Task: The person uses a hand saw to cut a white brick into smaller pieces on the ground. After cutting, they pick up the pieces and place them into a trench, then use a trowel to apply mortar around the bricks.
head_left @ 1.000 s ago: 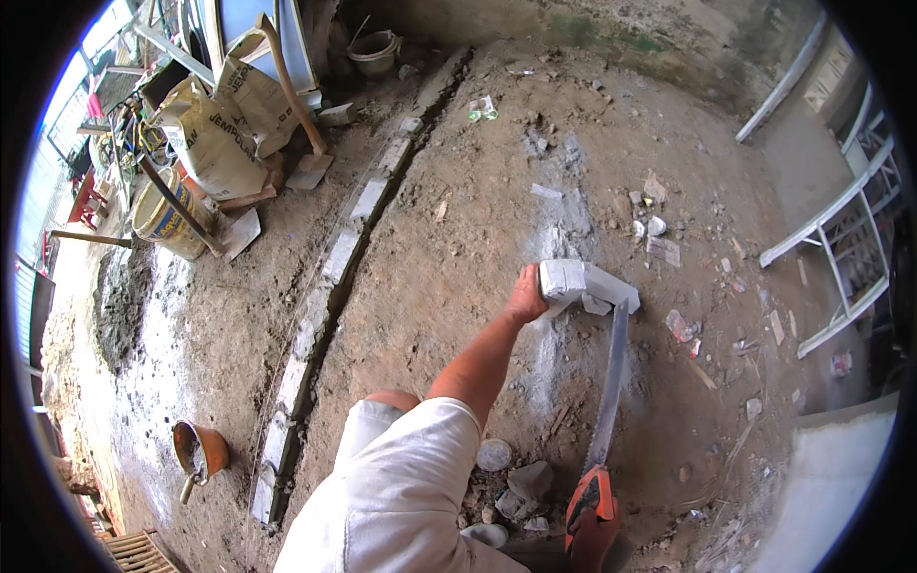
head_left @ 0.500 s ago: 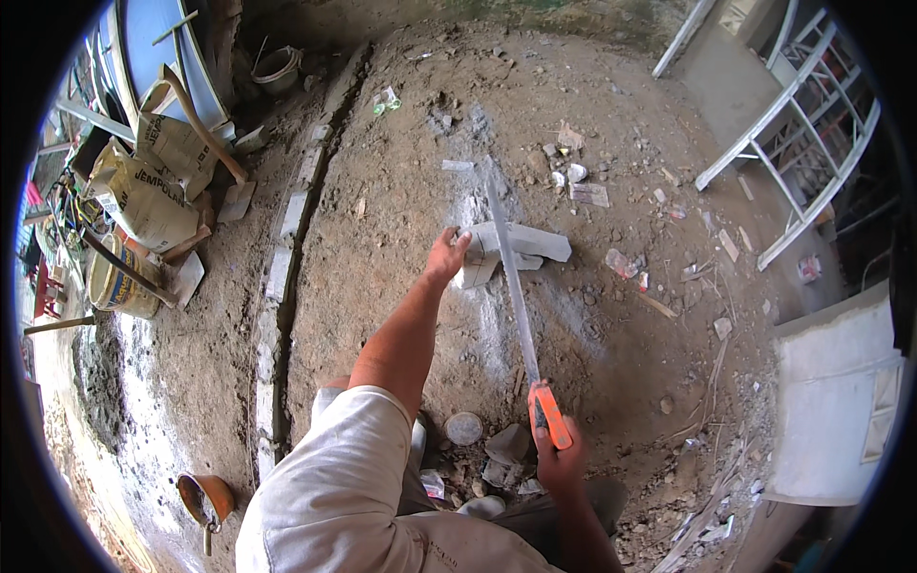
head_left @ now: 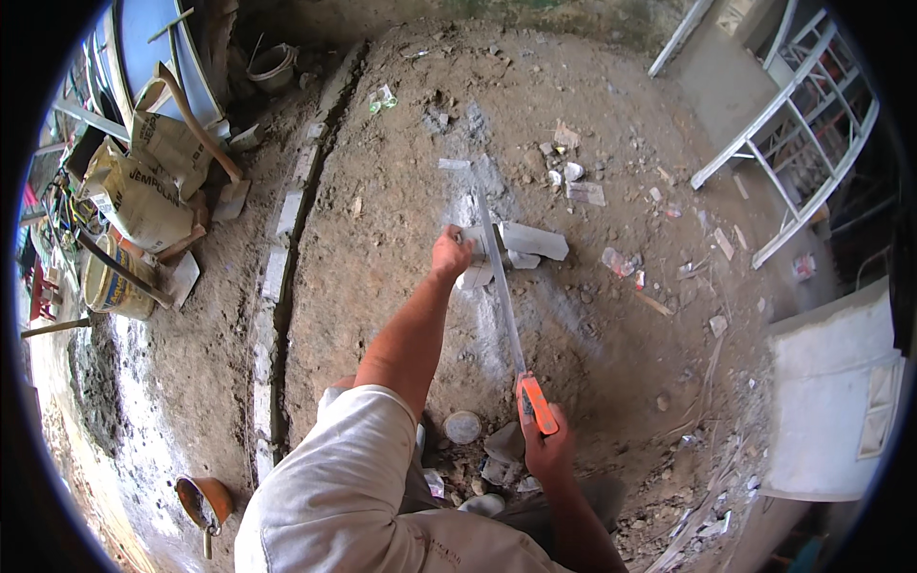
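With my left hand [head_left: 451, 251] I grip the left end of a pale grey block [head_left: 530, 239], which rests on other pale pieces on powder-dusted dirt. My right hand [head_left: 544, 435] is closed round the orange handle [head_left: 537, 403] of a handsaw, its long steel blade [head_left: 506, 306] reaching forward across the block, just right of my left hand. Small rubble pieces [head_left: 501, 441] and a round pale object [head_left: 462, 427] lie near my feet.
A narrow mortared block row [head_left: 272, 315] runs along my left. Beyond it are sacks [head_left: 158, 215], long-handled tools, a yellowish bucket [head_left: 129, 291] and an orange bucket [head_left: 196, 501]. A white metal ladder-like frame [head_left: 793, 143] leans at the right; scattered debris [head_left: 621, 267] lies on the dirt.
The saw has moved from the block's right end to across it beside my left hand, its handle rising, then shifting slightly left. The camera's view has shifted too.
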The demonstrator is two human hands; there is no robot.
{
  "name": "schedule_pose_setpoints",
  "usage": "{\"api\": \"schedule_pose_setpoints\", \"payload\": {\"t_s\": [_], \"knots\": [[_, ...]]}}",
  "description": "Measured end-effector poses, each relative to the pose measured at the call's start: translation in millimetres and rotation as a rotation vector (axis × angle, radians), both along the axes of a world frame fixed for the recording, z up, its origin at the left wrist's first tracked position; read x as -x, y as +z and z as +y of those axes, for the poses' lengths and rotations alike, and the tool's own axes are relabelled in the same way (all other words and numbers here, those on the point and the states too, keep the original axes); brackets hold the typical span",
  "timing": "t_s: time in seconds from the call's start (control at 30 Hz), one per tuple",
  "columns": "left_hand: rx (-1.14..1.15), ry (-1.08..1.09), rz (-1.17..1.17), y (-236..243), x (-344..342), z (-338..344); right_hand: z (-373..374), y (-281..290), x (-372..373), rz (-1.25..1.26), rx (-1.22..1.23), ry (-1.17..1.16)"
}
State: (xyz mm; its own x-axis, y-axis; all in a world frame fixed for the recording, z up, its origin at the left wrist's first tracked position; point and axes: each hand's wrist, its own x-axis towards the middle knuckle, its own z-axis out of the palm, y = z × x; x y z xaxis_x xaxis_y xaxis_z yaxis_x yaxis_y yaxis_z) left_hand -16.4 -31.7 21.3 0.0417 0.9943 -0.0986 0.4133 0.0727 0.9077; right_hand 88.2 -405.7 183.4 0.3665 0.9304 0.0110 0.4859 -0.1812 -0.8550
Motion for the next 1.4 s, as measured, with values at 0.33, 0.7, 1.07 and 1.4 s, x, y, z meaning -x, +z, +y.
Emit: {"api": "schedule_pose_setpoints", "payload": {"t_s": [0.33,0.7,1.07,1.4], "knots": [[-0.049,0.017,-0.064,-10.2,-1.2,-2.5,-2.9,4.3,8.5,-0.001,0.026,-0.008],[-0.21,0.314,-0.053,-28.4,-36.4,-1.5,-13.9,21.1,-1.7,0.01,0.171,-0.003],[-0.352,0.389,-0.305,-48.7,-40.1,6.8,-6.3,8.2,-16.2,0.001,0.149,0.026],[-0.446,0.364,-0.258,-32.3,-46.4,2.0,21.4,8.5,-28.9,-0.035,0.143,0.04]]}}
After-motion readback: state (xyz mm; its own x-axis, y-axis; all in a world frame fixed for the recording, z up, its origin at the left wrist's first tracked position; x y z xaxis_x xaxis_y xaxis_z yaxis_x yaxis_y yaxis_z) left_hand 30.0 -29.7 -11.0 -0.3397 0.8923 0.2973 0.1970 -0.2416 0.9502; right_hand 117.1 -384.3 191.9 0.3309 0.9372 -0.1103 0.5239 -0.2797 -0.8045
